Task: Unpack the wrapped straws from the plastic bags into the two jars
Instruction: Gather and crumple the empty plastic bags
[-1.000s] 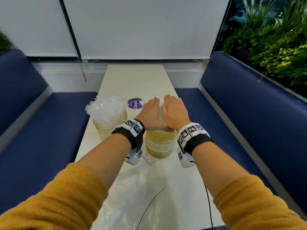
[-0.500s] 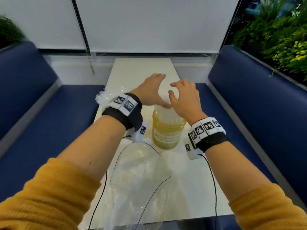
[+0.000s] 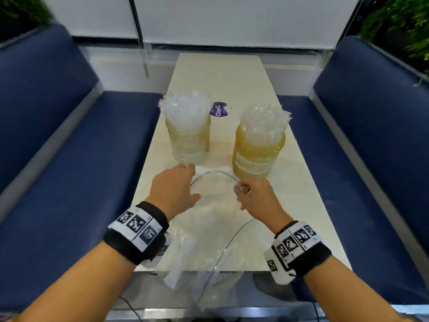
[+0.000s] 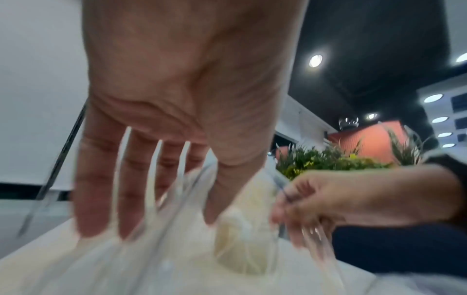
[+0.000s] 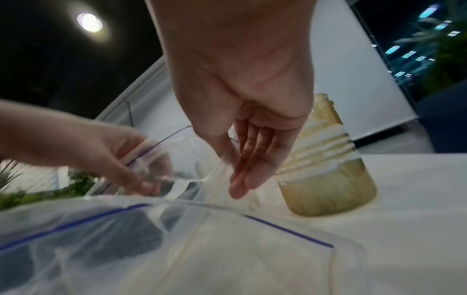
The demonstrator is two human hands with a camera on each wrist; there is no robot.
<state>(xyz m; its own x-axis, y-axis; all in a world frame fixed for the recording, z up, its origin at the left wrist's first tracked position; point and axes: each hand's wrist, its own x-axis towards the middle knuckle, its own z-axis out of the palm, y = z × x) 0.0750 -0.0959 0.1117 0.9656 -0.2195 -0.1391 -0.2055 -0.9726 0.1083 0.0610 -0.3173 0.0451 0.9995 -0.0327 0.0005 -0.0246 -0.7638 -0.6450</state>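
Two jars stand packed with wrapped straws: a clear left jar [image 3: 188, 145] and a yellowish right jar [image 3: 257, 156] [image 5: 326, 179]. In front of them a clear zip bag [image 3: 213, 219] [image 5: 227, 249] [image 4: 151, 269] with a blue seal line lies on the cream table [image 3: 301, 205]. It looks empty. My left hand [image 3: 193, 182] [image 4: 161, 223] holds the left side of its mouth between thumb and fingers. My right hand [image 3: 240, 191] [image 5: 232, 173] pinches the right side of the rim. The mouth is spread open between them.
More clear plastic [image 3: 197, 282] hangs over the table's near edge below the bag. A purple round sticker [image 3: 219, 109] lies behind the jars. Blue bench seats [image 3: 69, 182] flank the narrow table on both sides. Thin cables run from the wrist bands.
Both hands left the top of the right jar, where they pressed on the straws, and came back toward me to take hold of the zip bag's mouth.
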